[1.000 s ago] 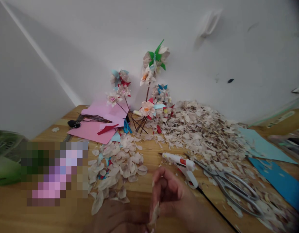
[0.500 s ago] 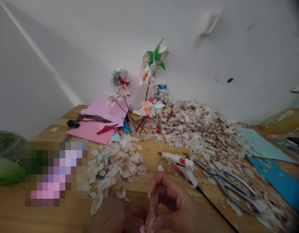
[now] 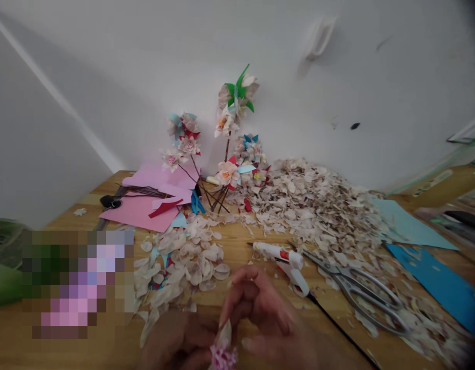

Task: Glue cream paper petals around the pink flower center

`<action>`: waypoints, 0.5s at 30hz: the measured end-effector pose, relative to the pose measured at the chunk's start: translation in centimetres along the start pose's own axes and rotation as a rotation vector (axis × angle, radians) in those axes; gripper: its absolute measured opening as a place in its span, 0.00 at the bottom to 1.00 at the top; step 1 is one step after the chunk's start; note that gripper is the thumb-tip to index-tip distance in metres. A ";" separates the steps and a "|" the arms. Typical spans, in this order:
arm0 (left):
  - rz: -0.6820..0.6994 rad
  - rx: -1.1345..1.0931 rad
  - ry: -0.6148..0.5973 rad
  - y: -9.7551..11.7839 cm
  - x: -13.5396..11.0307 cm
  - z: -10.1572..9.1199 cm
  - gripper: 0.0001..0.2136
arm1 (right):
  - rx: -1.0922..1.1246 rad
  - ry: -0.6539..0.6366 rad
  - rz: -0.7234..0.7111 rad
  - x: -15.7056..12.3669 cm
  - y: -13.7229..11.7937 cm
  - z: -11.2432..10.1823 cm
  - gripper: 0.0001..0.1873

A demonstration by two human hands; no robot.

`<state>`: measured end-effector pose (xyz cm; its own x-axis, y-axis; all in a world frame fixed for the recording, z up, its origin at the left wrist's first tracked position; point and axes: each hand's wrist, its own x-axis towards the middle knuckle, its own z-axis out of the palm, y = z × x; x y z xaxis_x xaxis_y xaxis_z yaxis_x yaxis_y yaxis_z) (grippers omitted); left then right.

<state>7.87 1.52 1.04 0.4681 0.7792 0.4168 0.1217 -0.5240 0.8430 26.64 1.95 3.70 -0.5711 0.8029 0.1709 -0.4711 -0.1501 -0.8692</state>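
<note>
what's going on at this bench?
A person has a pink fringed piece with a pale petal at it, low between both hands. The left hand seems to hold the piece; the right hand is curled beside it, thumb apart from the fingers. The glue gun and scissors lie on the table, in neither hand. Loose petals are spread ahead, and flowers on stems stand at the back by the wall.
</note>
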 end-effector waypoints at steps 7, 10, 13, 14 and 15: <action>-0.274 -0.445 0.270 -0.9 -0.9 1.1 0.06 | -0.038 0.034 -0.014 0.0 -0.3 0.5 0.26; -0.509 -0.616 0.371 -0.7 -0.6 1.5 0.12 | -0.072 0.045 -0.033 0.2 -0.6 1.0 0.27; -0.551 -0.743 0.419 -0.6 -0.1 1.7 0.13 | -0.115 0.038 -0.063 0.2 -0.7 1.3 0.28; -0.547 -0.759 0.410 -0.6 0.1 1.6 0.13 | -0.136 0.029 -0.073 0.2 -0.7 1.2 0.28; -0.551 -0.761 0.385 -0.7 0.2 1.5 0.12 | -0.155 0.021 -0.079 0.2 -0.6 1.2 0.28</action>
<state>9.16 1.50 0.00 0.1848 0.9745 -0.1271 -0.4171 0.1948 0.8877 26.01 1.49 4.79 -0.5219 0.8205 0.2331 -0.4032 0.0035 -0.9151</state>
